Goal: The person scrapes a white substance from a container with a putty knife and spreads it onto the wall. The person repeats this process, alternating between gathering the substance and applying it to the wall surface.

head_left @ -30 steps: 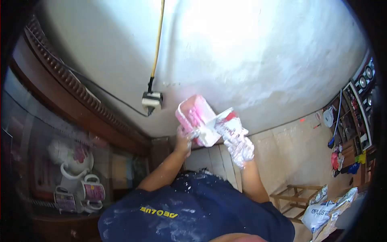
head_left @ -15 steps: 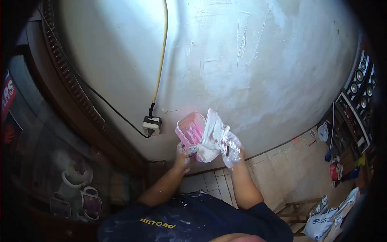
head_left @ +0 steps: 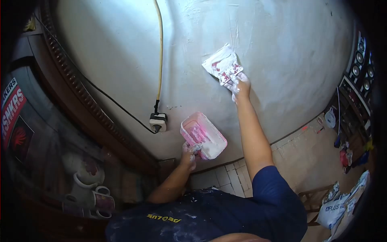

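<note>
My left hand point(head_left: 190, 154) is closed on the near left rim of a pink plastic tub point(head_left: 192, 139). White putty point(head_left: 213, 146) lies at the tub's lower right end, and pink plastic shows through smears elsewhere inside. Up and to the right, my right hand point(head_left: 238, 85) grips a broad putty spreader point(head_left: 222, 64) by its near end. White putty coats the spreader, with red patches showing through. Its blade is up against the pale wall point(head_left: 201, 24), which has streaks and ridges. Both hands are smeared white.
A yellow cable point(head_left: 160, 60) runs down the wall to a socket box point(head_left: 158, 122) left of the tub. Glass cabinet doors with mugs point(head_left: 102, 201) behind stand at the left. Speakers point(head_left: 356, 68) and a labelled bag point(head_left: 332, 209) are at the right, above the tiled floor point(head_left: 296, 161).
The spreader in my right hand has moved from over the tub up to the wall. My left hand still holds the tub, now slightly further right in view.
</note>
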A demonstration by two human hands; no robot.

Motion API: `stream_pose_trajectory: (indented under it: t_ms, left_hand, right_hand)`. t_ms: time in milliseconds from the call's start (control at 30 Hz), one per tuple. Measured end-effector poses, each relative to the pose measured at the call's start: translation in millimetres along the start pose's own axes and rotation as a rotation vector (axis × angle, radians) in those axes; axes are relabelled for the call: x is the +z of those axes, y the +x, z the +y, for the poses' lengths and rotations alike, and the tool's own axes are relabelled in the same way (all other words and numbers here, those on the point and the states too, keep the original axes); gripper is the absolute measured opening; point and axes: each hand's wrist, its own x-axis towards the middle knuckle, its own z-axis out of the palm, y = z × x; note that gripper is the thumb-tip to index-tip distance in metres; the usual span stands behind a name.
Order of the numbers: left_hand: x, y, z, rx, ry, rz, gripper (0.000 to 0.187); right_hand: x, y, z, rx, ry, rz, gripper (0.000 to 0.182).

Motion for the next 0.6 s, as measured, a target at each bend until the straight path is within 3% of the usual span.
stream_pose_trajectory:
  t_ms: [33, 167, 267, 333, 433, 467, 600]
  left_hand:
    - [-2.8, -3.7, -0.7, 0.001, 0.002, -0.019, 0.042]
    - [-19.6, -12.9, -6.7, 0.006, -0.022, -0.002, 0.042]
    - [-23.2, -14.0, -4.0, -0.014, -0.006, -0.005, 0.044]
    - [-33.4, -8.4, -11.3, -0.027, -0.012, 0.056, 0.044]
    - [-14.5, -19.4, -1.1, -0.017, -0.085, 0.071, 0.043]
    - [-18.9, -17.3, -6.4, -0.024, -0.072, 0.072, 0.043]
    - [-28.9, -9.2, -18.2, -0.029, -0.079, -0.048, 0.040]
  right_hand:
    - [-33.6, 39.3, 46.7, -0.101, -0.131, 0.086, 0.033]
    - [-55.0, -17.9, 70.7, 0.014, -0.124, 0.096, 0.033]
    - [-29.0, -62.0, 32.3, 0.147, 0.102, 0.081, 0.034]
    - [-3.9, -63.3, 0.8, -0.055, 0.378, -0.007, 0.037]
    - [2.2, -11.2, -24.0, -0.126, 0.419, -0.129, 0.036]
    - [5.2, -0.9, -29.5, -0.087, 0.374, -0.062, 0.033]
    - [-79.4, 57.6, 72.0, 0.095, 0.038, 0.159, 0.027]
